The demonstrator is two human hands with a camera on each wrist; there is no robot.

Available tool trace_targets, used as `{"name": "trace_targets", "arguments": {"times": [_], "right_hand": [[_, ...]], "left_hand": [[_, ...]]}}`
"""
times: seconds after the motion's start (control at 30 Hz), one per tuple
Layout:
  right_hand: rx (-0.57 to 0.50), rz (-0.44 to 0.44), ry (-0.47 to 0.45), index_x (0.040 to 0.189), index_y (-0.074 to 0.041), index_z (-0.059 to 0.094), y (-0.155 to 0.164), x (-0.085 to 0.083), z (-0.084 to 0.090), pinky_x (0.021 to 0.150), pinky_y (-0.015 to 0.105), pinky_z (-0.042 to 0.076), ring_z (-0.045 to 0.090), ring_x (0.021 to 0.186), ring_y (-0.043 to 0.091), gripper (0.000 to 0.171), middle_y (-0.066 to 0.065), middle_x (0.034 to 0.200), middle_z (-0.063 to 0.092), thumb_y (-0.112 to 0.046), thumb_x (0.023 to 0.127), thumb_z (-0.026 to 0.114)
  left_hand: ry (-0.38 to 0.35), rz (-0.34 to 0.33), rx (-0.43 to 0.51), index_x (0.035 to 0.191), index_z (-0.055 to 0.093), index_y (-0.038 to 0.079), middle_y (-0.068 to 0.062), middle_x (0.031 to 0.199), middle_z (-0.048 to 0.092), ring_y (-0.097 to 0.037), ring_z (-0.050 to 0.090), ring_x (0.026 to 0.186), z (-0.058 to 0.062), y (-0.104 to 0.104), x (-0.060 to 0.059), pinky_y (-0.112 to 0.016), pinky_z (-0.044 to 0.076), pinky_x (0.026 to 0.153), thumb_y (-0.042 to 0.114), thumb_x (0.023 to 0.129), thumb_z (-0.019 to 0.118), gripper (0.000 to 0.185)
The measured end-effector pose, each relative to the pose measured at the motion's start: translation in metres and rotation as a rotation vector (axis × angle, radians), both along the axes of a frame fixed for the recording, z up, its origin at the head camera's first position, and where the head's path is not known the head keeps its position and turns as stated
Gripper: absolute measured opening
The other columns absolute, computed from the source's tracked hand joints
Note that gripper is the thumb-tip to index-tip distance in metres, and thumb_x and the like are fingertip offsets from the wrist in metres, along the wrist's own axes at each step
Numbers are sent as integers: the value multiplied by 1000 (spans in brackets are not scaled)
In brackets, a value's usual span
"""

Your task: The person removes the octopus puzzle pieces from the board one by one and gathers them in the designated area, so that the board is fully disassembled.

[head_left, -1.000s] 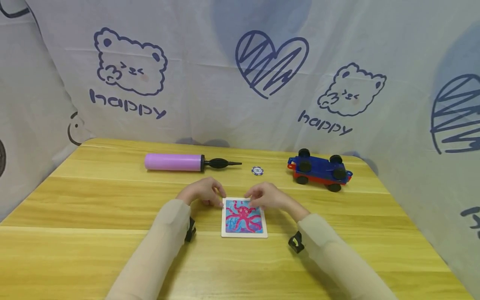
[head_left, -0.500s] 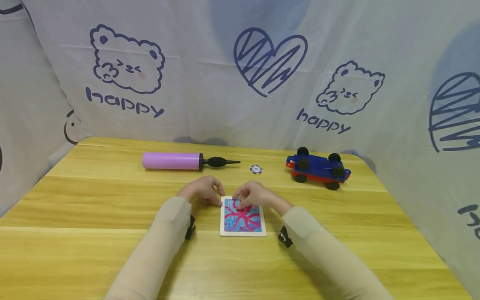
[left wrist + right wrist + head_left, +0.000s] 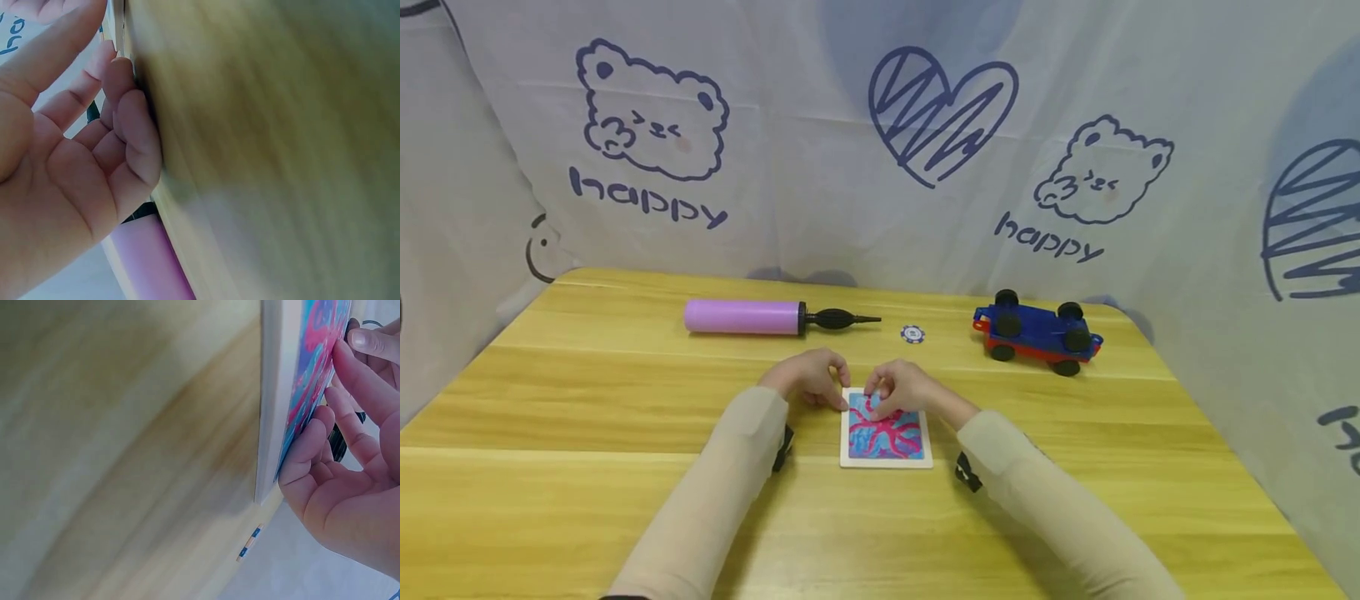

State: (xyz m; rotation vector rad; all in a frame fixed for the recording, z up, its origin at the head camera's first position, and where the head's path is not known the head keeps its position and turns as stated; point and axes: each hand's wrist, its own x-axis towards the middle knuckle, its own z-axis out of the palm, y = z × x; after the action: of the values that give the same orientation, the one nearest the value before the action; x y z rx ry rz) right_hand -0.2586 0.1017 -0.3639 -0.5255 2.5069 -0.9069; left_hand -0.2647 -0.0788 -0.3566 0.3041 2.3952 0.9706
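Observation:
A square board [image 3: 887,462] with a white border and a pink octopus picture on blue lies on the wooden table. At its upper left corner, my left hand [image 3: 814,377] holds the edge between thumb and forefinger; the other fingers curl by the tabletop in the left wrist view. My right hand [image 3: 908,390] is over the upper part of the picture, covering the octopus's head. Its thumb [image 3: 350,365] and fingertips touch the picture surface, with a gap between thumb and forefinger. The right wrist view shows the board's thick pale edge [image 3: 275,419].
Behind the hands lies a purple hand pump [image 3: 745,317] with a black nozzle, pointing right. A blue-and-white poker chip [image 3: 913,334] sits beyond its tip. At the back right, a blue-and-red toy car [image 3: 1037,331] rests with wheels upward. A printed cloth [image 3: 820,183] hangs behind the table.
My right hand has moved left from the board's upper right part onto the octopus's head. The left hand keeps to the upper left corner, and the board stays in place.

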Motion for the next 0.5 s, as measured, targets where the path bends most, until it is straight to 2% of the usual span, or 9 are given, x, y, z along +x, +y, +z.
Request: {"name": "trace_targets", "arguments": {"times": [0.5], "right_hand": [[4, -2, 2, 89, -5, 63, -1, 0, 1, 55, 20, 37, 43, 60, 11, 23, 2, 67, 50, -2, 69, 75]], "left_hand": [[10, -16, -37, 91, 54, 6, -6, 74, 50, -14, 46, 59, 0, 2, -1, -23, 40, 52, 9, 72, 75, 29]]}}
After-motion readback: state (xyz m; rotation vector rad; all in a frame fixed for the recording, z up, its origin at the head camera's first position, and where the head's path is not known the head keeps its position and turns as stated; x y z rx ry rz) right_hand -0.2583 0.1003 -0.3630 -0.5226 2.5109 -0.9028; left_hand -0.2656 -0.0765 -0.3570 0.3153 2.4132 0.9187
